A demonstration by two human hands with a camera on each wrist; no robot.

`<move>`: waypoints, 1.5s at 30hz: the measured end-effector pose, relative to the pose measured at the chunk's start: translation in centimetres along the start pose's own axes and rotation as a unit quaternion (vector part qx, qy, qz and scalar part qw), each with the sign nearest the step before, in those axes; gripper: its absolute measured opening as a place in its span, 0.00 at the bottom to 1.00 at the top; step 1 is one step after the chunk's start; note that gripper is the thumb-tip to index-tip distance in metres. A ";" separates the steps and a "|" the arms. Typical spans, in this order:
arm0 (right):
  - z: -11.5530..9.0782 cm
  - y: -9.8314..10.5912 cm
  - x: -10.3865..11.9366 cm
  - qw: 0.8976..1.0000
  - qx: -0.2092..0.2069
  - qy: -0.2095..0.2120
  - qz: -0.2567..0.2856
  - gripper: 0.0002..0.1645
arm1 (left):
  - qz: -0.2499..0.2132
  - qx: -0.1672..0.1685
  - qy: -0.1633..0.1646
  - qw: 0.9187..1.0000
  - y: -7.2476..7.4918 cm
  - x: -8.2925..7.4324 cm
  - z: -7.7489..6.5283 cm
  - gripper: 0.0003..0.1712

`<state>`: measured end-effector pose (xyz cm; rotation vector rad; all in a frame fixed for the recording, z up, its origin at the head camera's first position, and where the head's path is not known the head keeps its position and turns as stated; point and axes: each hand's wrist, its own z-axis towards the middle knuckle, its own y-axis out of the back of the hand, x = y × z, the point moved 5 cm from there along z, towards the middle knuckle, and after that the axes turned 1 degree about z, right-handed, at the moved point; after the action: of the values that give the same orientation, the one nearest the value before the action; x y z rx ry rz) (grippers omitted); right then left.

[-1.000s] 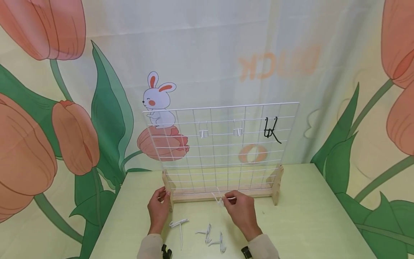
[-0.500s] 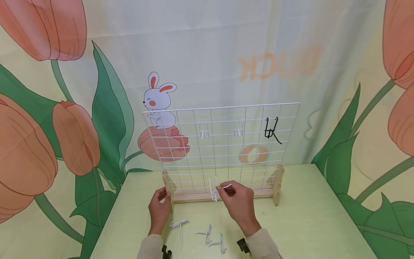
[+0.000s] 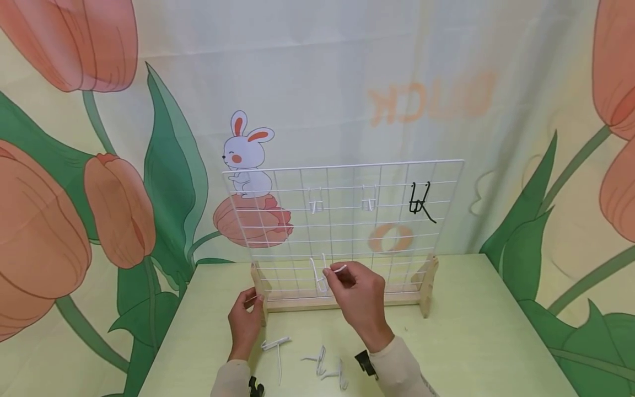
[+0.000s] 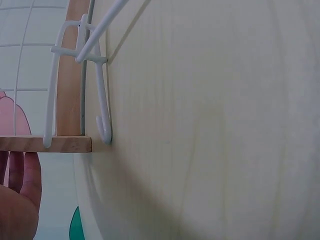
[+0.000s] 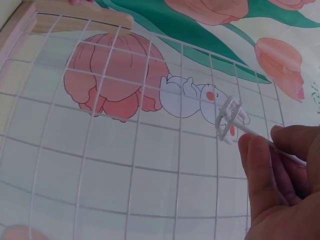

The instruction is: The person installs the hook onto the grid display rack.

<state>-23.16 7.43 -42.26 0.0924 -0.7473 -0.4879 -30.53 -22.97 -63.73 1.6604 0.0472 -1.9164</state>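
My right hand pinches the straight prong of a white wire hook between thumb and fingertips. The hook's two bent arms point up, in front of the lower left part of a white wire grid panel. In the right wrist view the hook appears close to the grid; contact cannot be told. My left hand holds the left wooden foot of the panel's stand. In the left wrist view its fingers lie against the wooden foot.
Loose white hooks lie on the table before the stand: one at left, two nearer the middle. Two white hooks and a black hook hang high on the grid. A printed curtain stands behind the table.
My right hand has raised the white hook from near the stand's base and moved it slightly left, turning its arms upward. The left hand keeps its place on the stand.
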 end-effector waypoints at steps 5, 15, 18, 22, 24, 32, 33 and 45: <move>0.6 0.0 0.8 1.000 -0.006 0.018 0.009 0.05 | -0.003 -0.003 0.000 1.000 0.0 0.0 0.1 0.16; 2.5 -0.2 3.0 0.997 -0.026 0.058 0.037 0.05 | 0.003 -0.007 -0.018 1.000 0.2 -0.2 0.2 0.15; 3.2 -0.3 3.6 0.996 -0.024 0.073 0.042 0.05 | 0.004 -0.008 -0.028 1.000 0.2 -0.3 0.2 0.15; 4.1 -0.6 4.4 0.994 -0.019 0.094 0.044 0.06 | 0.007 -0.011 -0.036 0.999 0.3 -0.5 0.4 0.15; 4.6 -0.7 4.8 0.993 -0.019 0.104 0.044 0.06 | 0.009 -0.009 -0.034 0.999 0.2 -0.5 0.3 0.15; 6.4 -1.3 6.5 0.990 -0.019 0.131 0.040 0.07 | 0.008 -0.011 -0.027 1.000 0.0 -0.2 0.1 0.16; 6.6 -1.4 6.6 0.990 -0.018 0.133 0.039 0.07 | 0.007 -0.012 -0.027 1.000 0.0 -0.2 0.1 0.16; 9.1 -3.4 8.1 0.987 -0.015 0.159 0.025 0.07 | 0.013 0.001 -0.020 1.000 -0.1 0.3 0.3 0.15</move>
<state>-25.54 1.51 -31.37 0.1189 -0.4287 -0.4241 -30.89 -23.16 -63.97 1.6168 0.0086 -1.9301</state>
